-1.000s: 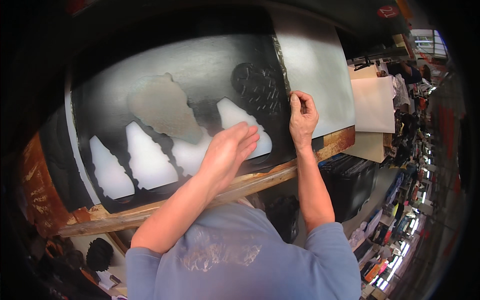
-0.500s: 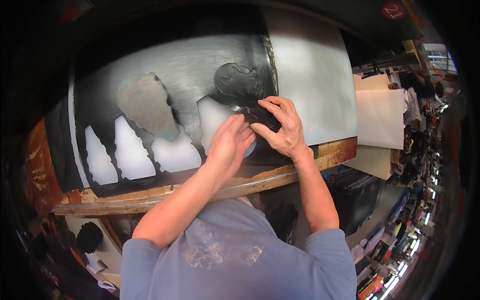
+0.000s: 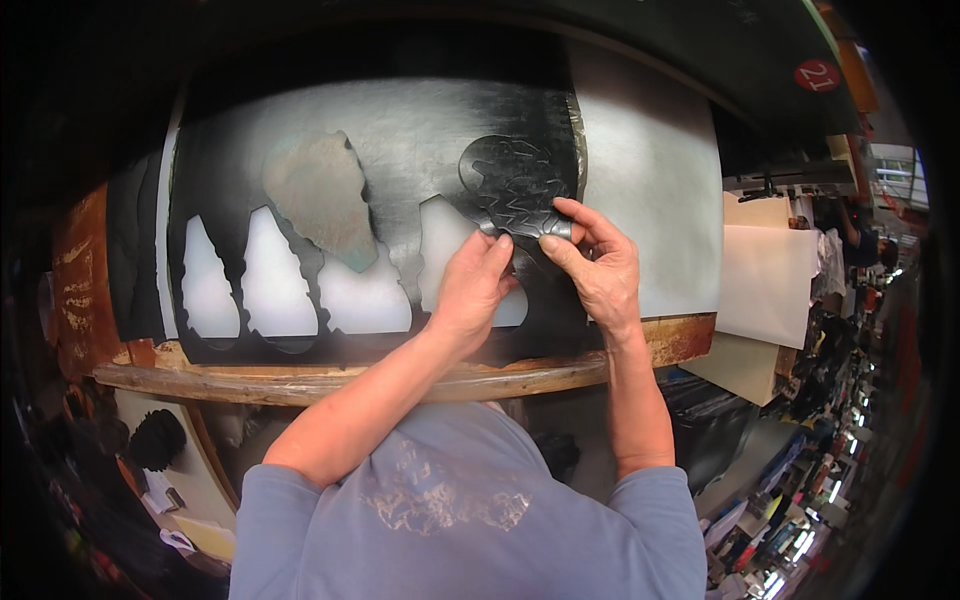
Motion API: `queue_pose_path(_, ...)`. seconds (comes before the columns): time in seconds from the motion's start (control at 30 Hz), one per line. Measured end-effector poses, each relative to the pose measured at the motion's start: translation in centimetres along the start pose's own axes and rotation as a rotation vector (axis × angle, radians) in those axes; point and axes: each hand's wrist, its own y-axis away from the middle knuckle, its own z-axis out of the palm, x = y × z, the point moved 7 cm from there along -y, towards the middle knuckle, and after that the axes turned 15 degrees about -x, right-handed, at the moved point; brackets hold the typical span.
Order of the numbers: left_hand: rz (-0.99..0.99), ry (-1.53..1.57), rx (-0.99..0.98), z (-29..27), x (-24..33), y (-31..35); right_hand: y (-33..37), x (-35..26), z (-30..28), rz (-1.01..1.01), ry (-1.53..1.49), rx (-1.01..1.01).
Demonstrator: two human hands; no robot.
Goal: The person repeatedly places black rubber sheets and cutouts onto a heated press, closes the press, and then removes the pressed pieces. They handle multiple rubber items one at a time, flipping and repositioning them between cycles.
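As L hand (image 3: 472, 283) & R hand (image 3: 605, 268) pinch zigzag-lined blk piece (image 3: 500, 178) | glossy, jagged-holed blk sheet (image 3: 400, 115) lies around

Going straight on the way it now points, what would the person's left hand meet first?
The left hand would first meet the black, round-ended, leather-like piece with zigzag markings, whose near edge it appears to pinch; whether it would slide over or under is unclear.
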Motion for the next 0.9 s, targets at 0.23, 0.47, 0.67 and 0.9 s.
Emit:
queue_pose_path(0.23,-0.148,-0.19,0.152,-0.5,-0.4,1.5,-1.6,-4.4,-7.7,-0.351,-0.574,0.102)
queue_pose_path(0.47,0.04,-0.573,0.107,0.1,7.9,6.8,2.7,-9.2,-3.3,-0.45,-0.365,-0.144)
queue_pose_path(0.67,0.336,-0.927,-0.23,0.5,18.4,9.5,0.0,-10.1,9.0,-0.054,-0.144,-0.691)
queue_pose_path(0.9,0.037,-0.498,-0.155,-6.6,20.3,17.5,-5.2,-10.6,19.9,-0.175,-0.092,-0.681)
